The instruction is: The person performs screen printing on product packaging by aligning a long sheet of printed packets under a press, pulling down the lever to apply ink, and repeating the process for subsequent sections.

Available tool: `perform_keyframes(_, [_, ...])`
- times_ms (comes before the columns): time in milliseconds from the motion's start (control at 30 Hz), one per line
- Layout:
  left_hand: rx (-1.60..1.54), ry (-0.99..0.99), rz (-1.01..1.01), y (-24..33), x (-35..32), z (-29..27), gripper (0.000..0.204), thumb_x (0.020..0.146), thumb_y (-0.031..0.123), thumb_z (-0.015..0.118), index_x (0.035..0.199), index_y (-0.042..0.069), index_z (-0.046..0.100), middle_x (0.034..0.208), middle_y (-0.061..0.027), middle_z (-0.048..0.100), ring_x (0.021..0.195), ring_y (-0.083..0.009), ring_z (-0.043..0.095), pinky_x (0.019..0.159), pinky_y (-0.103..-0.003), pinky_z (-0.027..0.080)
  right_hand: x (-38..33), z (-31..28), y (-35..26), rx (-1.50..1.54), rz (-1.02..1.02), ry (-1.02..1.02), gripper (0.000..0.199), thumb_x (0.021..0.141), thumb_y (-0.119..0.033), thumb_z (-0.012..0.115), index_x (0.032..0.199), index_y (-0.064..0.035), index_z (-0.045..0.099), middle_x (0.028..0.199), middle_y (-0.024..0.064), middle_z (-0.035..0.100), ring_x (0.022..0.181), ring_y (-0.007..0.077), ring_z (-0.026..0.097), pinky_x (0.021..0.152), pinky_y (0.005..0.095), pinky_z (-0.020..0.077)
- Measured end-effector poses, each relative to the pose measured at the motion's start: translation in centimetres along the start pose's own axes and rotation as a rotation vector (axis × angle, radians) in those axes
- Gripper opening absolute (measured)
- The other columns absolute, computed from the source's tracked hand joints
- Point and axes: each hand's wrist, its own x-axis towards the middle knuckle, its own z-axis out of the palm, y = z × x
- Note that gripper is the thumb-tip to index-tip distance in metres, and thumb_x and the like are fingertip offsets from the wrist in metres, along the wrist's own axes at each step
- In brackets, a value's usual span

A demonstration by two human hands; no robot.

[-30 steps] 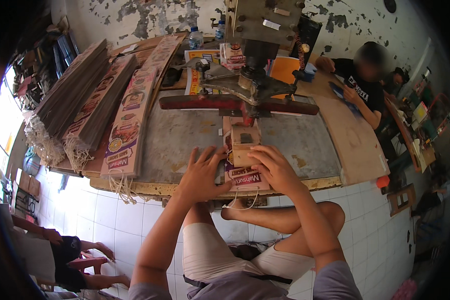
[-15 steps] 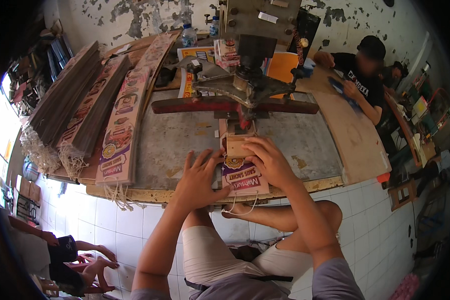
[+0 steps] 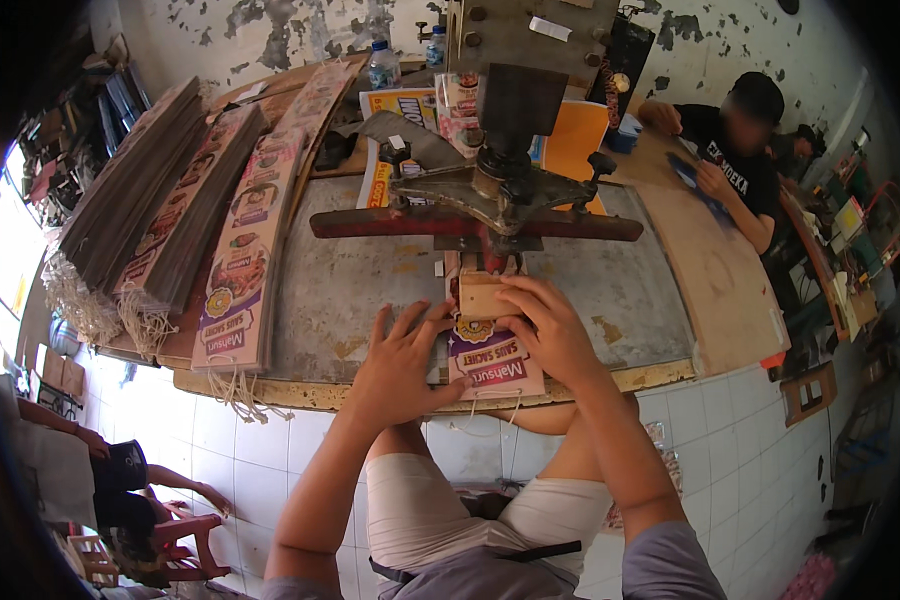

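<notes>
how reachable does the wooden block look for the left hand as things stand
Likely yes: the left hand rests close to the left side of the wooden block, with nothing visible between; the right hand touches its right side.

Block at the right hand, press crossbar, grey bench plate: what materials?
Block: probably bare wood; pale tan, matte.
Crossbar: likely painted metal; patchy red over dark.
Grey plate: possibly sheet metal; dull, with brownish patches, though a coated board isn't ruled out.
</notes>
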Motion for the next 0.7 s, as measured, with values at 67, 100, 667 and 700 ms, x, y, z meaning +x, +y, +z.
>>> perform_keyframes(67, [-0.004,-0.004,-0.002,0.0,0.0,0.0,0.082,0.086,0.051,0.078,0.150,0.006,0.052,0.168,-0.0067,0.048,0.158,-0.0341,0.039,0.131,-0.067,0.020,0.0,0.0,-0.1,-0.044,-0.014,0.013,0.042,0.083,-0.002,0.085,0.123,-0.0061,0.074,0.134,0.0092,0.069,0.122,0.0343,0.066,0.102,0.0460,0.0551])
perform_keyframes(100, [-0.004,-0.004,-0.005,0.0,0.0,-0.1,0.082,0.086,0.051,0.078,0.149,0.006,0.052,0.168,-0.0067,0.048,0.158,-0.0342,0.039,0.131,-0.067,0.020,0.0,0.0,-0.2,-0.082,-0.017,0.024,0.041,0.083,-0.004,0.085,0.123,-0.0068,0.075,0.132,0.0089,0.068,0.120,0.0342,0.066,0.100,0.0459,0.0551])
perform_keyframes(667, [-0.009,-0.012,-0.019,0.4,0.1,0.0,0.081,0.084,0.049,0.080,0.147,0.006,0.053,0.168,-0.0069,0.048,0.158,-0.0356,0.040,0.131,-0.065,0.021,-0.6,-0.7,-0.7,-0.145,-0.006,0.046,0.032,0.091,-0.015,0.083,0.121,-0.0074,0.075,0.125,0.0094,0.068,0.110,0.0324,0.068,0.096,0.0443,0.0539])
perform_keyframes(700, [-0.008,-0.017,-0.019,0.4,0.2,-0.1,0.080,0.084,0.049,0.080,0.147,0.006,0.053,0.168,-0.0071,0.048,0.157,-0.0357,0.040,0.132,-0.065,0.021,-0.8,-0.9,-0.2,-0.081,0.065,0.074,0.029,0.093,-0.014,0.081,0.121,-0.0067,0.075,0.126,0.0108,0.068,0.111,0.0337,0.068,0.096,0.0446,0.0539])
